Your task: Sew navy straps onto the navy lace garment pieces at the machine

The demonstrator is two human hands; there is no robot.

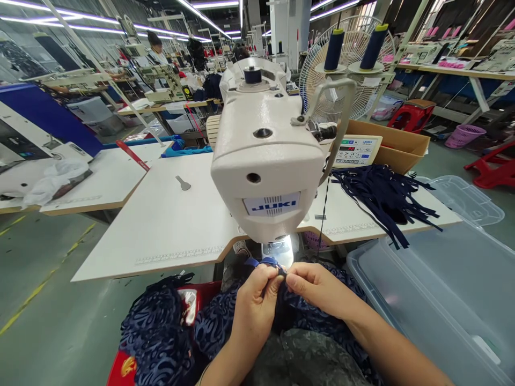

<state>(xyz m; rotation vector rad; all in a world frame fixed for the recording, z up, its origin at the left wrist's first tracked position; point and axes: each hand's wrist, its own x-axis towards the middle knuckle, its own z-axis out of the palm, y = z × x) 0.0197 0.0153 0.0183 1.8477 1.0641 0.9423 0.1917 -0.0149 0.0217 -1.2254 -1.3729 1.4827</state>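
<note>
A narrow blue fabric strap (270, 261) is pinched between the thumb and fingers of my left hand (255, 300), close in front of the sewing machine's lit needle area. Touching it from the other side is my right hand (317, 284), whose thumb and fingertips are closed on a dark end of the strap. The white sewing machine (265, 171) rises directly beyond both hands. Navy patterned fabric (155, 327) hangs below them and is heaped at the left. What lies under my fingertips is partly hidden.
The white table (189, 220) surrounds the machine. Navy strips (382, 187) lie at its right, near a control panel (358, 151) and a cardboard box (392, 142). A clear plastic bin (434, 279) stands at the lower right. A small metal piece (183, 183) lies at left.
</note>
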